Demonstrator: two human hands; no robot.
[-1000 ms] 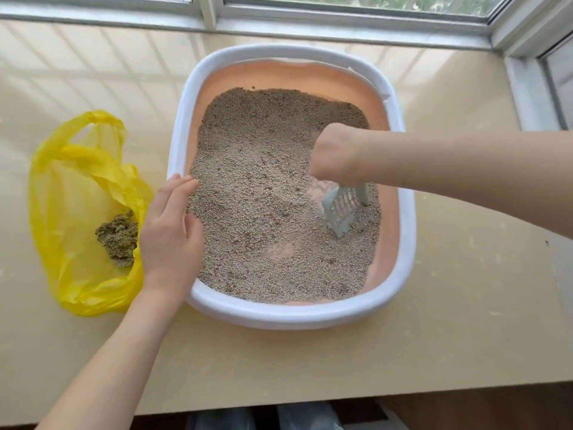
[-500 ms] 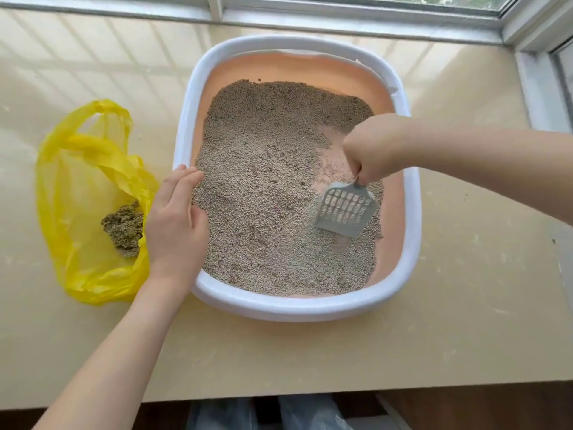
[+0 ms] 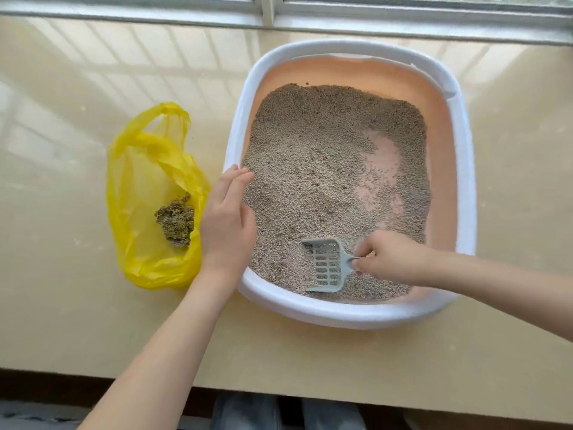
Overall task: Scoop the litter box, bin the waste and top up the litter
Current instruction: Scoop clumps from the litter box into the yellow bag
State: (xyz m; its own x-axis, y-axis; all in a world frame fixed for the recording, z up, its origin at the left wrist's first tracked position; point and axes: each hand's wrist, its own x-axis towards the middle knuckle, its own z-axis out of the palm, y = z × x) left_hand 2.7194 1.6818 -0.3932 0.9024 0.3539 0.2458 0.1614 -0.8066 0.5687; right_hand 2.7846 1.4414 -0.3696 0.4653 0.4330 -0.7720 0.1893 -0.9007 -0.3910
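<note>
While the litter box (image 3: 347,316) sits on the beige counter (image 3: 77,321) below a window frame (image 3: 269,13), its white rim encloses a peach tray of grey litter (image 3: 310,169), with bare patches toward its right side. Left hand (image 3: 228,218): fingers straight and together, resting on the box's left rim. Right hand (image 3: 392,259): curled, pinching the handle of a grey slotted scoop (image 3: 325,263) lying in the litter at the box's near edge. Yellow plastic bag (image 3: 139,169): left of the box, open, holding a dark clump of waste (image 3: 176,223).
</note>
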